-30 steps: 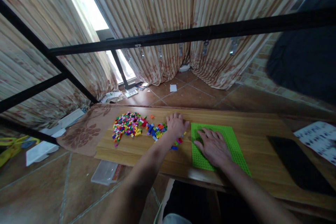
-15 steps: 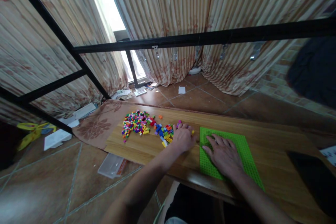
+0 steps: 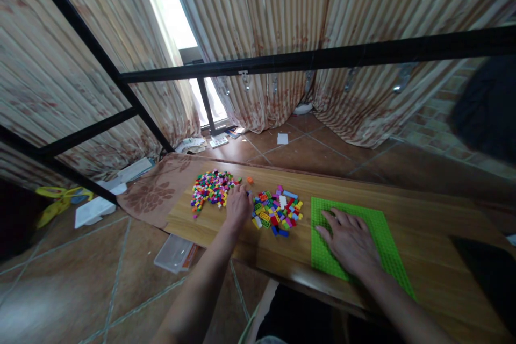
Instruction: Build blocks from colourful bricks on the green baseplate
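Observation:
My left hand (image 3: 238, 206) is at the right edge of a pile of small colourful bricks (image 3: 212, 187), with its fingers curled down and bunched together. Whatever they grip is hidden behind the hand. Just to its right lies a second pile, of larger toy bricks (image 3: 276, 209) in red, yellow, blue, green and white. My right hand (image 3: 350, 236) rests open on the green studded baseplate (image 3: 381, 226), fingers spread, with nothing in it.
The bricks and baseplate are on a long wooden table (image 3: 298, 260). A lone orange brick (image 3: 250, 180) lies near its far edge. A dark flat object (image 3: 481, 274) is at the right end. Below on the tiled floor stands a clear plastic box (image 3: 173, 252). A black metal bar (image 3: 282, 64) crosses beyond the table.
My left hand has moved left from the larger bricks to the edge of the small-brick pile, uncovering the larger bricks. My right hand stays on the baseplate. The view has shifted slightly.

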Available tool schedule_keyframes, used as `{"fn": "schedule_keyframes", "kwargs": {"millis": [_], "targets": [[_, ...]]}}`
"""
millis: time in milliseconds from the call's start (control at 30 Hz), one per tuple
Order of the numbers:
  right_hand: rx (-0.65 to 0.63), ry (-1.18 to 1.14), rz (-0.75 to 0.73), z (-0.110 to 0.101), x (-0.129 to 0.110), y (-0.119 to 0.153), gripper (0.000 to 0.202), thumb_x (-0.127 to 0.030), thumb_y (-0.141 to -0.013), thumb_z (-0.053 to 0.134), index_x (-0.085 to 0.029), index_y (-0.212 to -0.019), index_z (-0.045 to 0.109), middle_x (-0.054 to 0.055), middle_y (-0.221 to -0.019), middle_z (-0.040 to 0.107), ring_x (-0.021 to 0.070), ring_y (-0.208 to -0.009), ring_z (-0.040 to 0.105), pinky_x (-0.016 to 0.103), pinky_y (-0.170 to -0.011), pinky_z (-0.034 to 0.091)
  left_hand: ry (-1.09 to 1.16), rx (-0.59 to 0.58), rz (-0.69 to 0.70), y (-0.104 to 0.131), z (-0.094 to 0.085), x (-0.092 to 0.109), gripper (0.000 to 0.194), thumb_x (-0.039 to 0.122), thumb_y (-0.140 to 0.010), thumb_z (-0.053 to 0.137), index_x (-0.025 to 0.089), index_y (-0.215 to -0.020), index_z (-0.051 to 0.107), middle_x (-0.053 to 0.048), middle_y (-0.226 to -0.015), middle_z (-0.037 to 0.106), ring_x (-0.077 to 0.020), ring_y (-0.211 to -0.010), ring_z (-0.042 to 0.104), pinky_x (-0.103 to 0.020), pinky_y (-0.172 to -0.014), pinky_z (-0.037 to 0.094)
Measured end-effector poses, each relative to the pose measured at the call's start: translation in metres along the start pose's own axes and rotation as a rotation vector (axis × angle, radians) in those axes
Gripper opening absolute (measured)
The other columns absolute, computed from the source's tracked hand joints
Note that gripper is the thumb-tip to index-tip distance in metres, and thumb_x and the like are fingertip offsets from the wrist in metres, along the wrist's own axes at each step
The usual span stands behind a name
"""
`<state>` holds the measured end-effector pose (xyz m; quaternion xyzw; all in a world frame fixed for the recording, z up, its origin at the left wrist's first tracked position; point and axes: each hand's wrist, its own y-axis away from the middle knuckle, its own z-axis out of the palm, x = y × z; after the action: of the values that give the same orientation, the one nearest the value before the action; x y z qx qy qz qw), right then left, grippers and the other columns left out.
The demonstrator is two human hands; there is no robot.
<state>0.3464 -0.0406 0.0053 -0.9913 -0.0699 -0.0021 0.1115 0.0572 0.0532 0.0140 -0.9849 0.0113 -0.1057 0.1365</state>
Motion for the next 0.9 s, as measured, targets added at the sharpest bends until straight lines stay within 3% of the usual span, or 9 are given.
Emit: {"fn": "schedule_keyframes", "kwargs": {"millis": [300, 500, 700, 900], "targets": [[0.009, -0.024, 0.003, 0.004, 0.002, 0.000, 0.047, -0.048, -0.091, 0.037, -0.021, -0.124, 0.055, 0.012, -0.126, 0.056, 0.0286, -0.112, 0.050, 0.045, -0.097, 0.031, 0.182, 0.009, 0.138, 0.021, -0.002, 0.013, 0.029, 0.034, -0.091, 0.041, 0.020, -0.113, 0.054, -0.007, -0.110, 0.064, -0.0205, -0.107, 0.056, -0.035, -0.098, 0.042], [0.002, 0.010, -0.004, 0.003, 0.001, 0.000, 0.047, -0.048, -0.091, 0.037, -0.020, -0.124, 0.055, 0.012, -0.127, 0.056, 0.0286, -0.112, 0.049, 0.045, -0.097, 0.031, 0.006, 0.113, -0.043, 0.004, 0.000, -0.001, 0.043, 0.039, -0.089, 0.042, 0.014, -0.123, 0.050, -0.016, -0.131, 0.052, -0.0287, -0.122, 0.047, -0.044, -0.103, 0.036], [-0.001, 0.030, 0.002, 0.003, 0.000, 0.000, 0.047, -0.048, -0.092, 0.037, -0.020, -0.124, 0.056, 0.011, -0.128, 0.055, 0.0283, -0.111, 0.050, 0.044, -0.097, 0.031, -0.052, 0.039, -0.003, -0.001, 0.008, -0.005, 0.041, 0.041, -0.090, 0.042, 0.010, -0.115, 0.054, -0.019, -0.126, 0.054, -0.0283, -0.120, 0.048, -0.041, -0.103, 0.036], [0.005, 0.025, -0.007, 0.002, 0.001, 0.001, 0.047, -0.048, -0.092, 0.037, -0.019, -0.124, 0.055, 0.011, -0.127, 0.055, 0.0282, -0.112, 0.049, 0.044, -0.097, 0.030, 0.019, -0.049, 0.094, 0.011, 0.005, 0.011, 0.037, 0.042, -0.091, 0.041, 0.014, -0.110, 0.055, -0.015, -0.123, 0.056, -0.0255, -0.117, 0.051, -0.038, -0.099, 0.040]]}}
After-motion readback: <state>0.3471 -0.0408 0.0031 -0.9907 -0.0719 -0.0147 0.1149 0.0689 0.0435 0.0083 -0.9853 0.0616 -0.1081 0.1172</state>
